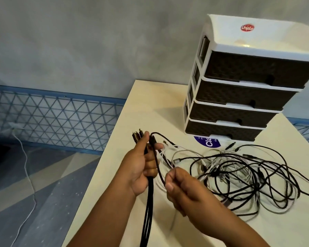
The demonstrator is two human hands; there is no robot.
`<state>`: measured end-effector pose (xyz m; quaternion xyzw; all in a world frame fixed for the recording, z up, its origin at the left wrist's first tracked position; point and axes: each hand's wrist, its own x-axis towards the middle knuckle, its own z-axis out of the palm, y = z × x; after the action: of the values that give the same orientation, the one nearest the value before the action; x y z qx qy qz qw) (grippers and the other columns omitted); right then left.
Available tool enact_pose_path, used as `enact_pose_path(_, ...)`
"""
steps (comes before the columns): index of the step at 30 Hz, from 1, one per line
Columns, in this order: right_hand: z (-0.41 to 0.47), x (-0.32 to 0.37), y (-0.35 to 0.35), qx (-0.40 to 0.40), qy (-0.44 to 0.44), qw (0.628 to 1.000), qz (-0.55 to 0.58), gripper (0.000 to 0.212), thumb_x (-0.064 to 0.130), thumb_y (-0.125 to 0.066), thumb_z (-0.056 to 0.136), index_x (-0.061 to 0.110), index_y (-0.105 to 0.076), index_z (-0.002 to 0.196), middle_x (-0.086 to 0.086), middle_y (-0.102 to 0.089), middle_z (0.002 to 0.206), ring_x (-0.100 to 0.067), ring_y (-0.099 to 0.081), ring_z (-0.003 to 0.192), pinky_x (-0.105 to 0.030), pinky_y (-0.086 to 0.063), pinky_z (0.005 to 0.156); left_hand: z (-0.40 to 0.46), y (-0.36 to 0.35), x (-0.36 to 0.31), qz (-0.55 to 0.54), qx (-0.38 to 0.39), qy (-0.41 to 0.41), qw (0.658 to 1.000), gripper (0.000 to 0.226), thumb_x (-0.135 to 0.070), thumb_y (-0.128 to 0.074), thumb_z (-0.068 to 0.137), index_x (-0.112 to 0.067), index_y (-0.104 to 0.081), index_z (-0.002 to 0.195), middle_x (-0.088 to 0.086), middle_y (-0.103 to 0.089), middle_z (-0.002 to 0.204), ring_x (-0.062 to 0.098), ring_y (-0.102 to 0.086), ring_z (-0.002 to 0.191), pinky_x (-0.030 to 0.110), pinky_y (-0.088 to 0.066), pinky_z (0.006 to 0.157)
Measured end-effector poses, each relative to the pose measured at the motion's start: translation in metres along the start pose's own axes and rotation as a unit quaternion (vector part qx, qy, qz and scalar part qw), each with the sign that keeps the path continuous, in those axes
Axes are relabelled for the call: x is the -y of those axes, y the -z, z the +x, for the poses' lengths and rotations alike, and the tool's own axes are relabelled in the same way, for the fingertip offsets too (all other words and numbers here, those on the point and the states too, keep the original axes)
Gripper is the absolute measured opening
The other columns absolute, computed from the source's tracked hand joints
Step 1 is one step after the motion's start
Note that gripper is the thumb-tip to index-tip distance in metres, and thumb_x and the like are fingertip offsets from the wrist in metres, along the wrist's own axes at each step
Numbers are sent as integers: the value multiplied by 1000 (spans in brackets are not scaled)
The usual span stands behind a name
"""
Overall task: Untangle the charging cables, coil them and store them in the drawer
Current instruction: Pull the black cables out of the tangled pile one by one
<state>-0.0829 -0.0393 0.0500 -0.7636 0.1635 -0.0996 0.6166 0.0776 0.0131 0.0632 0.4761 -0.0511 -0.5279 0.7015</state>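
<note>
The drawer unit (239,82) at one o'clock reads "Uniplus". The left hand (141,166) grips black cables (148,202); the right hand (182,189) pinches a white cable (160,182).

cables (239,175): black and white, one tangled heap, 3 o'clock of frame centre | black strands (148,198): raised, bunched, plugs up, 6 o'clock | drawer unit (239,97): white frame, four dark drawers shut, 1 o'clock

dim soft light, slight blur, bowed edges
</note>
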Motion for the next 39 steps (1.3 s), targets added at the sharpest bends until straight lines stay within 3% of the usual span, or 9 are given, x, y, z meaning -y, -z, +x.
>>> enact_pose_path(5,-21,-2,16,123,-66,990,34,16,31,-50,101,18,-54,92,4,-58,71,-13,-51,69,-28,-42,74,4,-9,2,20,-3,-29,999,27,-36,-54,95,-15,-67,84,-6,-29,55,6,-15,45,16,-13,35)
enact_pose_path(10,11,8,28,-161,-128,969,138,45,51,-50,94,12,-73,95,-12,-72,96,-23,-65,90,-40,-51,86,-6,-22,0,67,77,-26,994,25,-35,-54,94,-18,-61,76,-6,-13,59,12,-5,59,16,-13,36)
enact_pose_path(13,36,31,46,-178,-127,955,200,54,53,-41,97,7,-67,84,-16,-68,92,-27,-61,92,-47,-48,93,-16,-31,2,120,146,-13,982,24,-36,-52,95,-19,-59,78,-8,-17,53,5,-10,44,14,-13,37)
enact_pose_path(18,51,66,59,-176,-110,937,281,30,34,-56,94,7,-68,91,-12,-57,83,-18,-50,62,-28,-46,58,-26,-35,-4,182,193,-27,964,26,-41,-52,91,-20,-63,81,-6,-17,54,6,-11,43,16,-14,39)
enact_pose_path(22,48,74,59,-241,-42,922,301,24,26,-44,101,13,-56,84,-5,-58,80,-19,-55,75,-32,-47,64,-25,-36,-7,163,164,-40,972,37,-43,-47,95,-11,-64,103,-6,-19,54,6,-13,43,17,-13,39)
enact_pose_path(25,33,82,52,-218,1,921,322,26,26,-38,102,10,-49,85,-4,-42,62,-18,-44,54,-32,-38,59,-19,-35,-12,92,132,-49,986,40,-46,-48,93,-9,-62,100,-5,-17,56,6,-12,44,17,-13,38)
enact_pose_path(29,21,79,23,-153,-39,951,264,22,25,-43,99,8,-52,87,-1,-36,57,-10,-27,46,-22,-24,45,-13,-37,-17,17,147,-34,988,53,-66,-57,74,-14,-64,82,-4,-20,56,6,-13,45,18,-10,43)
enact_pose_path(32,25,64,6,-168,-25,972,162,20,20,-43,104,21,-61,94,12,-43,49,-1,-36,43,-17,-27,44,-13,-42,-12,61,130,-57,988,56,-68,-67,62,-16,-68,82,1,-43,60,7,-39,49,19,-26,47)
enact_pose_path(39,20,40,4,-162,-6,986,-31,17,46,-42,87,42,-54,77,15,-50,52,0,-40,47,-26,-27,54,-12,-52,-12,87,24,-81,993,29,-41,-64,86,-16,-61,70,-2,-41,61,5,-39,42,16,-31,36)
